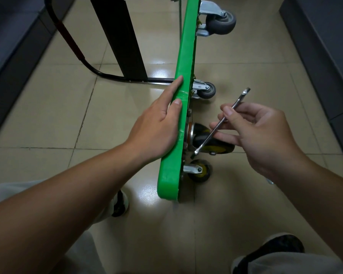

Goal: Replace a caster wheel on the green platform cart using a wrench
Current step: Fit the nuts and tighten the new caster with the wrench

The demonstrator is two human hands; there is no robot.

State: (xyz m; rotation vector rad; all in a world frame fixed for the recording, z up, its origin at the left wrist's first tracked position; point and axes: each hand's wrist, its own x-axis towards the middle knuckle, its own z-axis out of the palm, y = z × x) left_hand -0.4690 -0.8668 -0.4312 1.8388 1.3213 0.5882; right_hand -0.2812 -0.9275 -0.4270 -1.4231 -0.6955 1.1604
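Two hands on the tipped cart: my left hand lies flat, fingers straight, steadying the green platform cart; my right hand pinches the wrench mid-shaft.
I judge the slim steel wrench stiff, light and slick, best gripped nearer its free end. The cart, on edge on the floor, looks tippy. The wrench's lower end reaches the black-and-yellow caster wheel mount, but I cannot see the nut.
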